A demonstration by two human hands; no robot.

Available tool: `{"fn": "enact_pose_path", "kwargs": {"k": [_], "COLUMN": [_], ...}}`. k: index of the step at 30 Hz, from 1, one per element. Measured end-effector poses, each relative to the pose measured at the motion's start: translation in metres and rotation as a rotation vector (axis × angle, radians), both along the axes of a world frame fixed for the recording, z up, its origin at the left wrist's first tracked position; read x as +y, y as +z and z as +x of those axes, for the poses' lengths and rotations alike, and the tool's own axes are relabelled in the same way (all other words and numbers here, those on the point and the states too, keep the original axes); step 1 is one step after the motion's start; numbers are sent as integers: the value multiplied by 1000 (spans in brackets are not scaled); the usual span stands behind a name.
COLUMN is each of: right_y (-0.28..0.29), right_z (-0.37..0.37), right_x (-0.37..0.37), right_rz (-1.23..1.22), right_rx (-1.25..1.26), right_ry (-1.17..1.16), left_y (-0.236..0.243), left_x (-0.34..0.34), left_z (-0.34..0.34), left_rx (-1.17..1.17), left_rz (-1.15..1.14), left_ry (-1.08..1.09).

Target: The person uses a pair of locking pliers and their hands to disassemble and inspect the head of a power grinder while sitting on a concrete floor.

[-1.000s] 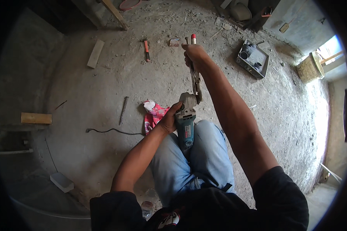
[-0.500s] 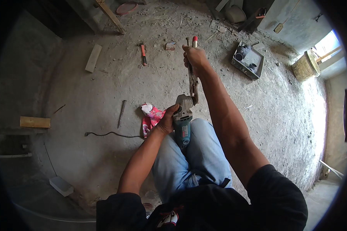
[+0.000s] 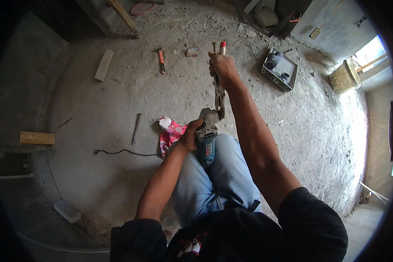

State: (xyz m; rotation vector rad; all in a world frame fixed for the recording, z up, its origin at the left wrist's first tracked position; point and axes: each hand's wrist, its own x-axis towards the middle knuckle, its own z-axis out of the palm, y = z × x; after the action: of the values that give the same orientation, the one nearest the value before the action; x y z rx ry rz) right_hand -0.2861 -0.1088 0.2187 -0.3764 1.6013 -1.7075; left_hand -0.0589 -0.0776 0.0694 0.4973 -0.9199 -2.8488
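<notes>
My left hand (image 3: 191, 133) is closed around the teal and grey angle grinder (image 3: 208, 146), which rests between my jeans-covered thighs. My right hand (image 3: 220, 65) grips long steel handles, one with a red tip (image 3: 222, 45). They belong to a pliers-like wrench (image 3: 219, 100) that reaches down to the grinder's spindle head, where its jaws are too small to make out. A pink and white cloth (image 3: 170, 126) lies just left of the grinder, with a dark cord (image 3: 122, 152) running leftward from there.
On the rubble-strewn floor are a hammer (image 3: 161, 60), a steel rod (image 3: 136, 129) and a board (image 3: 104, 65). A tray (image 3: 279, 81) of grey pipe fittings is at upper right, beside a bucket (image 3: 343, 76). Another board (image 3: 37, 137) juts at left.
The surroundings have shifted slightly left in the view. Relative to the floor, my right hand and the wrench handles have moved a little to the right; both hands keep their grip.
</notes>
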Motion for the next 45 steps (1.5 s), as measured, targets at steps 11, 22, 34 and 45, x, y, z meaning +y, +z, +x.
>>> {"fn": "enact_pose_path", "kwargs": {"k": [11,22,34,45], "right_y": [6,14,65,43], "right_z": [4,4,11,5], "right_x": [13,37,35,44], "right_rz": [-59,-109,-68,-140], "right_rx": [68,144,11,107], "right_ry": [-62,-46,110,34], "left_y": [3,3,22,32], "left_x": [6,17,21,24], "left_z": [-4,-7,-8,-10], "left_rx": [4,82,87,57], "left_rz": [-42,-58,-111,-169], "left_ry": [-17,-45,16,26]}}
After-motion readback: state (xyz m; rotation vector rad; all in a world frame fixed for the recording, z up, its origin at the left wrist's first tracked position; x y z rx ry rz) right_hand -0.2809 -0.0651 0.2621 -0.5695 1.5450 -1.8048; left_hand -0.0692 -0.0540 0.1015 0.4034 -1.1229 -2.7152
